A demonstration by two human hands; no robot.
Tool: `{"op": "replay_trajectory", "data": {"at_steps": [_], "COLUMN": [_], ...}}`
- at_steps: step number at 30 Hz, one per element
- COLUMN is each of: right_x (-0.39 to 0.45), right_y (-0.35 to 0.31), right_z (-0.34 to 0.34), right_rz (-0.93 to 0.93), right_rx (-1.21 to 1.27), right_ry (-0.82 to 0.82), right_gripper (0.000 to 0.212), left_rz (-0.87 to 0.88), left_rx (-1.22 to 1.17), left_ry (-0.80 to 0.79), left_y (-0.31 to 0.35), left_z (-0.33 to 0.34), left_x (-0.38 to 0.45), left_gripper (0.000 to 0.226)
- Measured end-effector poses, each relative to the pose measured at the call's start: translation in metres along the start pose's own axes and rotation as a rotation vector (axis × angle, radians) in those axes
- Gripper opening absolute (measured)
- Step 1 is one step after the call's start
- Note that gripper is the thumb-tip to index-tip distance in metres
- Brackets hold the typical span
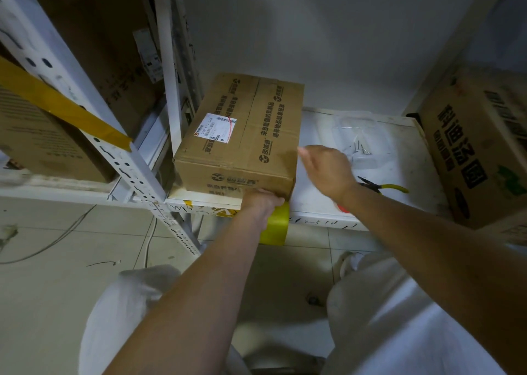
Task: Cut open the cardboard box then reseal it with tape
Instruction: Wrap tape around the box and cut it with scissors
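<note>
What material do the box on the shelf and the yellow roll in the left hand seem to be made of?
Box: brown matte cardboard, with printed text, a paper label and a folded flap seam. Yellow roll: probably glossy plastic packing tape, since its smooth band shines faintly; the left hand hides its core.

Four cardboard boxes (242, 129), perhaps, one tape roll (275, 223), one pliers (382, 186), two hands (328, 166)

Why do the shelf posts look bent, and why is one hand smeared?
Head view: the wide-angle lens bows the white shelf post near the edge; the right hand is motion-blurred beside the sharper cardboard box; lighting is dim and soft, without glare.
</note>
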State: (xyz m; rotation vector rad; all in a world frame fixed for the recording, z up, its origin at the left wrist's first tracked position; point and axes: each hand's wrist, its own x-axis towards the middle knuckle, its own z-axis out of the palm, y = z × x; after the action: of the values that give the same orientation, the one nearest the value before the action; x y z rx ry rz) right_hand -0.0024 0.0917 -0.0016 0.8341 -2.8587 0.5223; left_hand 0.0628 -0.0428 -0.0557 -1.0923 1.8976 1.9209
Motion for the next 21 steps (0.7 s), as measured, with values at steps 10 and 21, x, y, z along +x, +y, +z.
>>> {"op": "replay_trajectory", "data": {"at_steps": [10,21], "right_x": [-0.036,-0.021], "right_y": [0.089,0.118], "right_z": [0.035,0.027], "right_rz": [0.502,0.51], "right_rx": [-0.39,-0.272], "right_ry": [-0.445,-0.649], "right_gripper": [0.032,0.044], "left_rz": [-0.037,-0.051], "left_rx": [-0.008,0.016], "left_ry": [-0.011,-0.064], "left_y": [-0.001,-0.004], "left_z": [-0.003,-0.009], "left_x": [0.003,0.002], "left_gripper": [0.02,0.018]}}
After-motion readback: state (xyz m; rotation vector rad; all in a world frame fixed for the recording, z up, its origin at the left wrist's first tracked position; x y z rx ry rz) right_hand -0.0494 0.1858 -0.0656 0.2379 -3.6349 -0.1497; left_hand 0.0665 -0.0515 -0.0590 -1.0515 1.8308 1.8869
